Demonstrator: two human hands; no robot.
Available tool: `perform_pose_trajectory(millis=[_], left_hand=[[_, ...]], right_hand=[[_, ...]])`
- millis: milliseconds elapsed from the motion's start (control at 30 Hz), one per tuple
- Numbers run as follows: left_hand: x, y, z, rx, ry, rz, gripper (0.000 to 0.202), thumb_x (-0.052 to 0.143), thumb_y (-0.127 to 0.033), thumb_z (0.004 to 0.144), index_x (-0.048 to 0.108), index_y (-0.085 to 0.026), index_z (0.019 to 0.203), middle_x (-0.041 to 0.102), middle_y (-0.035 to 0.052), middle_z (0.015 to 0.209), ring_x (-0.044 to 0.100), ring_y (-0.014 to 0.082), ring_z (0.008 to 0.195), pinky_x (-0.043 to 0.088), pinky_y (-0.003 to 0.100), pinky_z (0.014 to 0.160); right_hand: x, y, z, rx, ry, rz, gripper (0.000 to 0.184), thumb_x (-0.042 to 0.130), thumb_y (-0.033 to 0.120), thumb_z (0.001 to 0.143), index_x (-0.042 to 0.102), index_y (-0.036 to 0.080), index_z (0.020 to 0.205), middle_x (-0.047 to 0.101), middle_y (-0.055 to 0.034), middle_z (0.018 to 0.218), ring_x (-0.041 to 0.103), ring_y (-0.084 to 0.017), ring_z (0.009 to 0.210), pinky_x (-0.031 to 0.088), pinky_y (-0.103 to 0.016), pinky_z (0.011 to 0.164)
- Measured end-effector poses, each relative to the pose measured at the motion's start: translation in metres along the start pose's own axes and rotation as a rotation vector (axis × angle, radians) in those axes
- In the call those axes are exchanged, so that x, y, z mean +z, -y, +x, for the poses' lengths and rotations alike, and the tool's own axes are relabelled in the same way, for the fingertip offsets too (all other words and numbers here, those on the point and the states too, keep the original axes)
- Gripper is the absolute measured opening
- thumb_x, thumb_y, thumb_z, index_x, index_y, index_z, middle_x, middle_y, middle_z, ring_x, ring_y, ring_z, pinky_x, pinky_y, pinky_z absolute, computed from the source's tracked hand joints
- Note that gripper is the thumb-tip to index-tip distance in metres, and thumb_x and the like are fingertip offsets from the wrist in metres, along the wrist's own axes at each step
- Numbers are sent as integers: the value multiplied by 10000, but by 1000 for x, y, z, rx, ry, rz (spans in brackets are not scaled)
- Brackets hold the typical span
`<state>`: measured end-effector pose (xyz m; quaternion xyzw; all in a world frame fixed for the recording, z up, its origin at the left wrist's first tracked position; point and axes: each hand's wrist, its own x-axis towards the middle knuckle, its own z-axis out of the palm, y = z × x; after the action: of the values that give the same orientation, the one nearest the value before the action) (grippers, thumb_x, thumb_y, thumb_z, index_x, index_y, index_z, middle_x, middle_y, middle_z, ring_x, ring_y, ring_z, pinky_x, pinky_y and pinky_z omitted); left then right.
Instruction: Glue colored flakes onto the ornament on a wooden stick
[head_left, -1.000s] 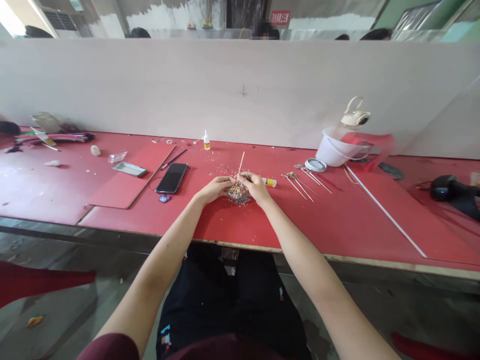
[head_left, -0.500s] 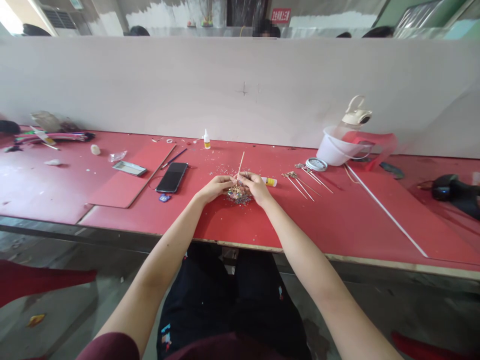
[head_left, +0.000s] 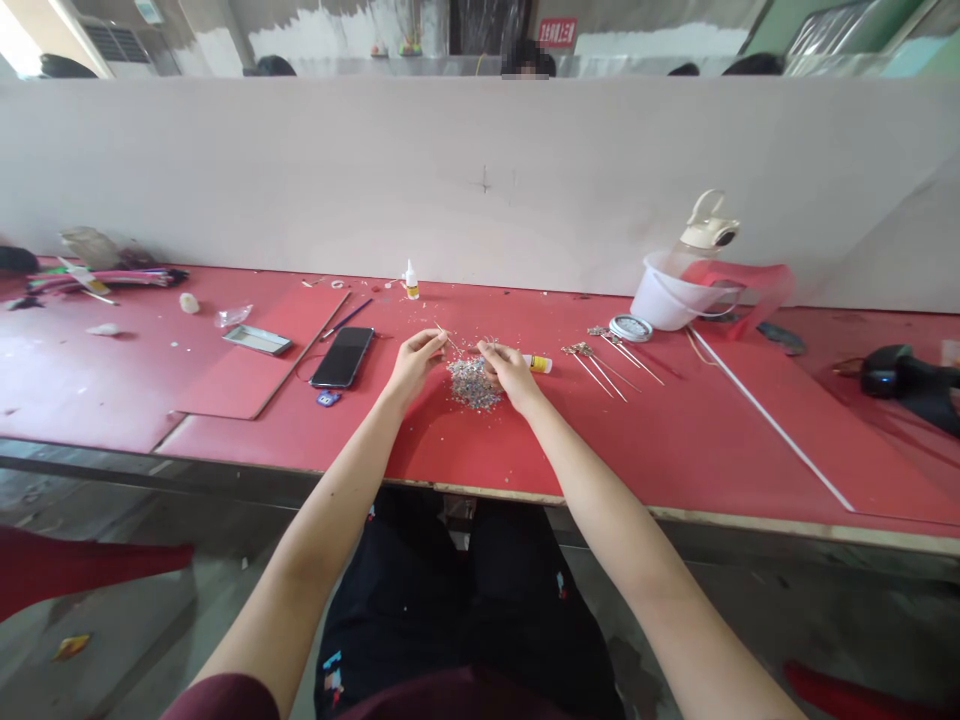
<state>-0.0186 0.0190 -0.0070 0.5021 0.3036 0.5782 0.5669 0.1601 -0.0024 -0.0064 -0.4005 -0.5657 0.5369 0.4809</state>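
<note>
Head view: left hand (head_left: 415,358) pinches stick (head_left: 448,341); right hand (head_left: 510,368) touches beads (head_left: 469,384).

A small handcraft workshop is shown. A long red worktable (head_left: 675,440) is closed off by a plain partition board (head_left: 300,170), above which heads of other people (head_left: 274,66) are seen in the room beyond. Craft supplies are scattered over the top: a pile of tiny glittering bits (head_left: 472,383), a thin stick (head_left: 448,339) pinched in the left hand (head_left: 415,357) beside it, 2 glue bottles (head_left: 411,281), decorated sticks (head_left: 600,365) laid side by side, a white bucket (head_left: 667,295).
</note>
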Motion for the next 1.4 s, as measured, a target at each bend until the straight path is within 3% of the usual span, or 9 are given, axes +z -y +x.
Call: perform_pose_trajectory(millis=[367,567,933,1267,1400], left_hand=[[4,2,-1,54,-67,126,132,688,-272,718,664,-185,815,650,1,769,539,81,634,430,216,637],[6,1,-3,54,-6,215,189,709,-294,711,710,-179,861,683,25,810,570,108,680,436,231,648],[8,-6,-13,-69,280,175,398,638,-284,796,620,-194,1183,653,111,1165,618,159,907,468,251,734],[3,-22,-13,-180,657,23,688,686,-167,740,432,-262,1372,363,130,1466,485,233,1170,425,343,887],[-1,-22,-13,-225,720,-35,731,718,-220,713,420,-268,1379,263,123,1514,444,271,1233,387,388,952]], right_hand=[[-2,2,1,30,-9,23,458,539,664,750,603,224,862,129,93,532,127,-61,426,113,-234,418],[-2,1,1,23,-48,73,411,605,604,734,436,233,681,173,88,532,155,-60,421,129,-235,415],[-13,-5,10,0,-204,199,362,662,472,696,393,232,668,229,103,500,198,-48,376,123,-224,369],[-15,-2,9,19,-256,278,411,652,401,706,310,219,570,213,111,429,187,-36,334,110,-220,334],[-19,-4,10,19,-266,300,411,645,376,719,292,219,577,202,112,448,174,-33,348,119,-215,341]])
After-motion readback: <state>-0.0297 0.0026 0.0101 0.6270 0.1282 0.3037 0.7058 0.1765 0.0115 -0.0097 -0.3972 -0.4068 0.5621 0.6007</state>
